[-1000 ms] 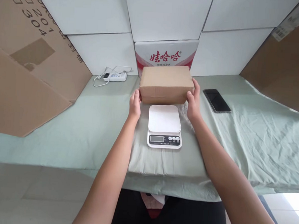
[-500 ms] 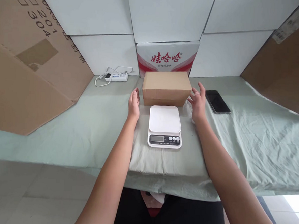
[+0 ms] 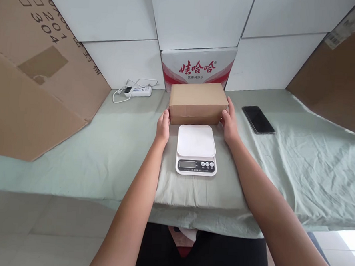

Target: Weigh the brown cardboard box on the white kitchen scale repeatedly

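A closed brown cardboard box rests on the cloth behind a white kitchen scale. My left hand presses against the box's left side, its fingers partly hidden along that face. On the opposite side my right hand grips the right end, thumb at the front corner and fingers along the side. Between my forearms lies the scale, with its bare platform, a small display that looks blank and several round buttons.
Right of my hand lies a black smartphone. A white power strip with a cable is at the back left. Large cardboard panels flank the green cloth. White boxes, one with red lettering, form the back wall.
Both hands have moved inward from beside the cardboard box and now hold its two sides. The box and the scale stay in about the same place.
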### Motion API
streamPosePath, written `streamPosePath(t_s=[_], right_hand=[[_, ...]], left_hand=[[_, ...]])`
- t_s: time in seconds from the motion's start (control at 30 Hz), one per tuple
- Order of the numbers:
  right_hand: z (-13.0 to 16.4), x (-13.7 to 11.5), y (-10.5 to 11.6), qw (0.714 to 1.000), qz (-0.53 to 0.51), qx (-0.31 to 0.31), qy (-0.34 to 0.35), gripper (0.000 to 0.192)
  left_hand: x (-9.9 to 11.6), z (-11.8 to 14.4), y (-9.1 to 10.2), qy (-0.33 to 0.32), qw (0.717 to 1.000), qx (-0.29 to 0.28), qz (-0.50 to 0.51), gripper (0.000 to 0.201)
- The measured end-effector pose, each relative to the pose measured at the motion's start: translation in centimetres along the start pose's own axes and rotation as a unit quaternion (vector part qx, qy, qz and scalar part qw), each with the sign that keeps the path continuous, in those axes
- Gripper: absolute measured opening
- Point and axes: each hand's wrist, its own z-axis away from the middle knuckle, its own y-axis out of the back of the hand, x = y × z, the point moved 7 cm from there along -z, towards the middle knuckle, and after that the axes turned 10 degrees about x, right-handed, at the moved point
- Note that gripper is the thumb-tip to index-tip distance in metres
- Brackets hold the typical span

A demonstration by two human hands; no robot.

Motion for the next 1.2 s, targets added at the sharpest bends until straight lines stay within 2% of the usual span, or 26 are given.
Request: streamPosePath(t_s=[0.17, 0.27, 0.4, 0.5, 0.63, 0.77, 0.97, 1.1, 1.2], right_hand=[[-0.4, 0.0, -0.3, 0.999, 0.028, -0.006, 0.019, 0.119], [0.2, -1.9, -0.3, 0.998, 0.041, -0.001, 0.052, 0.12], [3.6, -6.8, 0.4, 0.989, 0.067, 0.01, 0.133, 0.107], [7.7, -8.9, 1.3, 0.986, 0.068, 0.009, 0.149, 0.102], [12.0, -8.8, 2.9, 0.987, 0.085, 0.019, 0.138, 0.098], [13.4, -8.8, 3.9, 0.986, 0.089, 0.04, 0.135, 0.096], [13.3, -9.4, 4.2, 0.985, 0.095, 0.067, 0.132, 0.085], [13.1, -9.0, 4.6, 0.985, 0.078, 0.075, 0.132, 0.085], [13.1, -9.0, 4.6, 0.985, 0.09, 0.068, 0.133, 0.084]], left_hand=[[-0.1, -0.3, -0.1, 0.002, 1.0, 0.002, 0.002, 0.112], [1.3, 0.4, 0.1, -0.032, 0.999, -0.002, -0.021, 0.103], [5.6, 3.9, 1.0, -0.139, 0.987, -0.024, -0.072, 0.091], [7.5, 7.6, 2.4, -0.168, 0.983, -0.024, -0.072, 0.086], [7.4, 11.6, 4.0, -0.143, 0.987, -0.034, -0.057, 0.088], [6.7, 13.4, 4.3, -0.12, 0.99, -0.049, -0.059, 0.092], [6.3, 13.4, 4.5, -0.113, 0.991, -0.044, -0.059, 0.09], [6.1, 12.8, 5.4, -0.111, 0.993, -0.004, -0.046, 0.094], [6.1, 13.0, 5.2, -0.103, 0.994, -0.017, -0.044, 0.093]])
